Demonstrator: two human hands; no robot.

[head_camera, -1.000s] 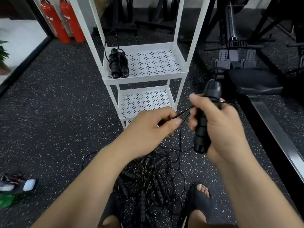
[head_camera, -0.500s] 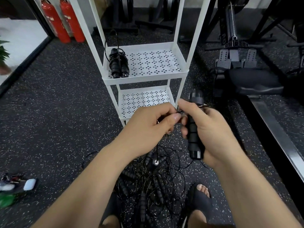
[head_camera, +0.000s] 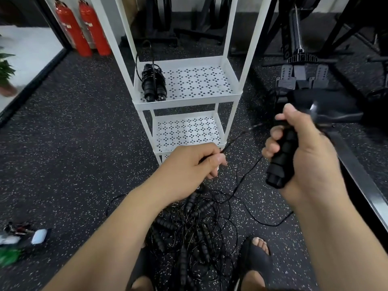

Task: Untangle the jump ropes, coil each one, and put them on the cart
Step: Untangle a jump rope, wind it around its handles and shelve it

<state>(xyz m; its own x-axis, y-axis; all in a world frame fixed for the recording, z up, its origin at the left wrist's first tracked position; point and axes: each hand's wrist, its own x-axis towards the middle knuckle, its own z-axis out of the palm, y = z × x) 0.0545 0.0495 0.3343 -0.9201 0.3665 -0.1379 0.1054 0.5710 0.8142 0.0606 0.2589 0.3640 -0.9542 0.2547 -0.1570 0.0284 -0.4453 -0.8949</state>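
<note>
Now, pile (head_camera: 189,232): tangled on floor (head_camera: 73,143) between feet (head_camera: 260,246).
Left hand (head_camera: 195,164): pinches thin cord (head_camera: 235,139).
Right hand (head_camera: 310,160): fist wrapped round foam handle (head_camera: 281,160); cord runs between hands.
Handling: likely light, limp, snag-prone; grip handles, draw cord out slowly.
Surface: speckled rubber; gym.
Cart (head_camera: 189,105): one coiled rope (head_camera: 153,82) on upper shelf.
</note>
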